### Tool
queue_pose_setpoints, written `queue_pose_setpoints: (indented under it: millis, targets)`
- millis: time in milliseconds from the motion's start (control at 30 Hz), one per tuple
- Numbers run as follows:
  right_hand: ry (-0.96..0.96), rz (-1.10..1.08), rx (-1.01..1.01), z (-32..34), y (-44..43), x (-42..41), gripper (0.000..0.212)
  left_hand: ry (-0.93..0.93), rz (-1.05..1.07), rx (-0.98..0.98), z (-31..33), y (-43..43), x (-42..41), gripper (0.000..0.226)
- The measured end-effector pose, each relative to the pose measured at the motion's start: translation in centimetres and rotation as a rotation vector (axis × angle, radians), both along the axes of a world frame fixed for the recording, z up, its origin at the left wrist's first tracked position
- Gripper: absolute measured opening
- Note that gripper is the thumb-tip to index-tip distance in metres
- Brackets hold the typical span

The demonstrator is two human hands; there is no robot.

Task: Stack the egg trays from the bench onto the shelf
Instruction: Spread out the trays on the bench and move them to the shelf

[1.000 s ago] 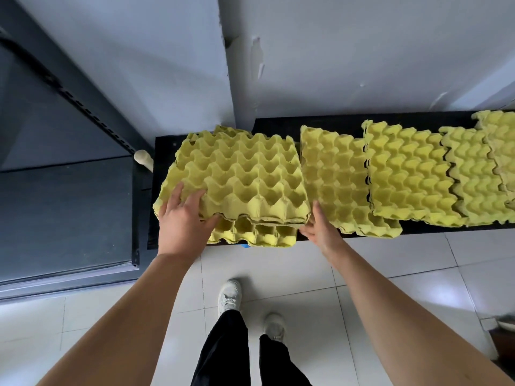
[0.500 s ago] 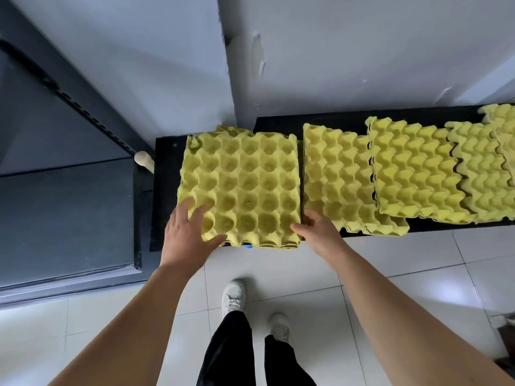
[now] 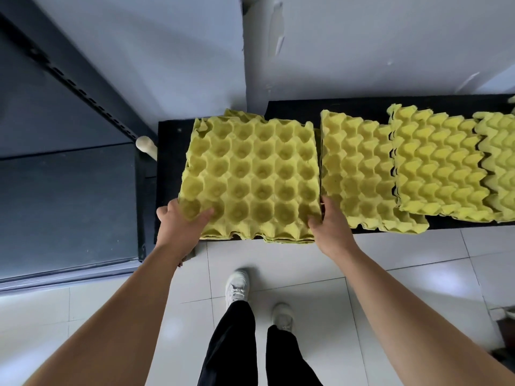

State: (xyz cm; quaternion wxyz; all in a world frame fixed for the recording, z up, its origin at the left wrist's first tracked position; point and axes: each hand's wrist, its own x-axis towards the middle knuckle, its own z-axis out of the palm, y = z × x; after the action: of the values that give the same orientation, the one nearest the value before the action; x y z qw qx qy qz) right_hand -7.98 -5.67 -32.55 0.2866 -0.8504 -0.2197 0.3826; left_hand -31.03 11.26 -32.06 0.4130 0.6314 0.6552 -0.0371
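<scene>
A stack of yellow egg trays (image 3: 250, 176) sits at the left end of the black bench (image 3: 170, 151). My left hand (image 3: 181, 224) grips its near left corner, thumb on top of the top tray. At the near right corner my right hand (image 3: 331, 227) holds the stack, thumb over the rim. More yellow trays lie overlapping to the right: one (image 3: 359, 174) beside the stack, then another (image 3: 437, 168), then a further one (image 3: 498, 162) at the frame's edge. The dark shelf (image 3: 69, 201) is to the left.
A slanted black shelf post (image 3: 69, 73) with slots runs up the left. A pale wooden handle (image 3: 146, 144) sticks out between shelf and bench. White wall stands behind the bench. White floor tiles and my own feet (image 3: 237, 285) are below.
The top tray, held tilted above the stack a second ago, now lies flat on it. Both hands moved in to the stack's near corners and took hold.
</scene>
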Motion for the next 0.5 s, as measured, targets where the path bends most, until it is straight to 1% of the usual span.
queue_pose_setpoints:
  millis: [100, 200, 300, 367, 500]
  targets:
    - [0.03, -0.057, 0.05, 1.1, 0.1, 0.1, 0.049, -0.085, 0.009, 0.048, 1.2, 0.3, 0.2, 0.06]
    - [0.069, -0.105, 0.087, 2.7, 0.0, 0.2, 0.048, -0.131, 0.036, 0.11, 3.3, -0.3, 0.3, 0.053]
    - [0.052, -0.098, 0.135, 5.1, -0.5, 0.1, 0.047, -0.159, 0.073, 0.16, 6.5, -1.7, 0.0, 0.051]
    - [0.052, -0.092, 0.152, 7.6, -1.0, -0.1, 0.051, -0.179, 0.092, 0.198, 9.2, -3.2, -0.3, 0.05]
    - [-0.027, -0.03, 0.195, 13.5, -2.5, -0.3, 0.056, -0.23, 0.149, 0.262, 14.9, -6.3, -1.1, 0.046]
